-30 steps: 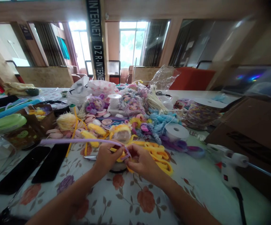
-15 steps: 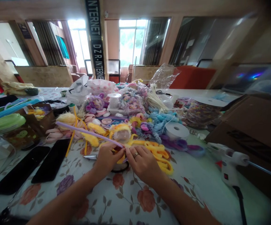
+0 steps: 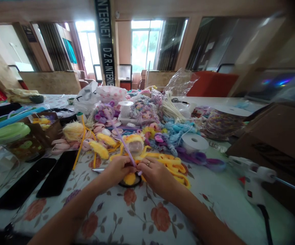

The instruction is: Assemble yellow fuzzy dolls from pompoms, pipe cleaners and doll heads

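A thin lilac pipe cleaner [image 3: 123, 141] slants up and away from between my two hands. My left hand [image 3: 118, 170] is closed in a pinch around its lower part. With fingertips together close beside it, my right hand [image 3: 156, 173] pinches the pipe cleaner's near end, a short tip poking out below. Under the hands lie scissors [image 3: 98, 169]: a blade shows at the left, a black handle loop below. Just beyond is a fuzzy yellow piece with a clear round front [image 3: 134, 145]. Coils of thick yellow fuzzy cord [image 3: 174, 166] lie right of it.
Two black phones [image 3: 58, 174] and a green-lidded jar [image 3: 12, 136] are at left. A white glue gun [image 3: 251, 175] and a cardboard box [image 3: 267, 136] stand at right. Doll heads, ribbon, a white spool [image 3: 195, 142] and plastic bags fill the table's far side.
The pipe cleaner has swung from pointing far left to pointing steeply up and away. My hands stay close together, and its short near tip now shows beneath the fingers.
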Available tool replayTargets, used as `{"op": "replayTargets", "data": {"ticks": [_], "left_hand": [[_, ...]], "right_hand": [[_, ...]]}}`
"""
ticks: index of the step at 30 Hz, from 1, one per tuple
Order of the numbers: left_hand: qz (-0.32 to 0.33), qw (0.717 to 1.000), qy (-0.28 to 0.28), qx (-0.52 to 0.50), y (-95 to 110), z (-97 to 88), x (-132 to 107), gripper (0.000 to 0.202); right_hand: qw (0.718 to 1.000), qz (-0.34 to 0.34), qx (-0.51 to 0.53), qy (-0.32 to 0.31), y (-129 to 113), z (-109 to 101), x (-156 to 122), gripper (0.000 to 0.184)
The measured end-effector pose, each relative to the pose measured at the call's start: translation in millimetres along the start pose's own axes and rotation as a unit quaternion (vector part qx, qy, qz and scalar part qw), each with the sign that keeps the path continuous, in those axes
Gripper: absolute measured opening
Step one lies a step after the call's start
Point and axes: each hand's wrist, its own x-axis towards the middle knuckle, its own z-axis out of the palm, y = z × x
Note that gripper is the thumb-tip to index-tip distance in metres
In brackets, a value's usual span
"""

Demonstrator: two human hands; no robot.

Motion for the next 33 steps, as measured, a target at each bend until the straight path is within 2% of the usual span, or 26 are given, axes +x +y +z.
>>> {"op": "replayTargets", "data": {"ticks": [2, 4, 5, 7, 9, 10, 12, 13, 14, 16, 20, 23, 25, 27, 30, 32, 33], "left_hand": [[0.026, 1.0, 0.004, 0.01, 1.5, 1.8, -0.6, 0.011], [0.057, 0.998, 0.014, 0.002, 1.7, 4.0, -1.4, 0.01], [0.07, 0.997, 0.02, -0.009, 1.6, 5.2, -1.8, 0.01], [0.084, 0.995, 0.03, -0.044, 1.2, 7.8, -2.7, 0.01], [0.086, 0.99, 0.04, -0.103, 1.4, 11.4, -3.4, 0.011], [0.085, 0.986, 0.045, -0.136, 2.0, 13.5, -3.7, 0.012], [0.079, 0.975, 0.063, -0.2, 3.8, 18.9, -4.2, 0.015], [0.07, 0.967, 0.071, -0.233, 4.8, 21.9, -4.3, 0.017], [0.055, 0.958, 0.078, -0.27, 5.6, 25.1, -4.3, 0.02], [0.011, 0.933, 0.086, -0.348, 6.2, 31.1, -4.3, 0.024], [-0.046, 0.879, 0.089, -0.467, 2.6, 38.1, -3.9, 0.026], [-0.072, 0.847, 0.09, -0.519, 0.0, 39.6, -4.3, 0.024], [-0.089, 0.83, 0.091, -0.543, -0.1, 40.6, -5.1, 0.023], [-0.098, 0.819, 0.086, -0.559, 0.6, 41.8, -6.2, 0.022], [-0.104, 0.818, 0.067, -0.561, 1.1, 42.2, -7.2, 0.021], [-0.094, 0.836, 0.058, -0.537, 0.5, 39.4, -6.2, 0.021], [-0.084, 0.855, 0.059, -0.509, 0.2, 36.7, -5.2, 0.02]], "right_hand": [[0.987, 0.104, 0.125, -0.001, 0.9, -2.5, -0.5, 0.021], [0.939, 0.213, 0.269, -0.012, 1.3, -5.8, 0.0, 0.022], [0.9, 0.261, 0.348, -0.016, 1.2, -7.5, 0.5, 0.022], [0.8, 0.335, 0.497, -0.011, 0.0, -9.9, 1.5, 0.021], [0.704, 0.381, 0.6, 0.005, -2.3, -10.8, 2.3, 0.019], [0.665, 0.397, 0.632, 0.011, -3.8, -10.7, 2.6, 0.019], [0.614, 0.413, 0.672, 0.019, -6.6, -9.4, 3.4, 0.018], [0.605, 0.415, 0.679, 0.026, -7.7, -8.3, 4.0, 0.019], [0.608, 0.414, 0.677, 0.037, -8.6, -7.0, 4.7, 0.019], [0.644, 0.4, 0.648, 0.073, -9.7, -4.0, 6.2, 0.018], [0.771, 0.342, 0.517, 0.145, -10.4, 2.3, 6.8, 0.015], [0.88, 0.277, 0.343, 0.179, -9.6, 6.0, 4.0, 0.01], [0.928, 0.207, 0.231, 0.208, -8.2, 7.8, 1.9, 0.008], [0.952, 0.13, 0.154, 0.23, -6.4, 8.8, 0.6, 0.007], [0.967, 0.055, 0.084, 0.235, -4.4, 9.0, 0.2, 0.01], [0.971, 0.047, 0.065, 0.225, -4.5, 8.2, 0.1, 0.012], [0.972, 0.058, 0.068, 0.218, -5.0, 7.7, -0.1, 0.012]]}}
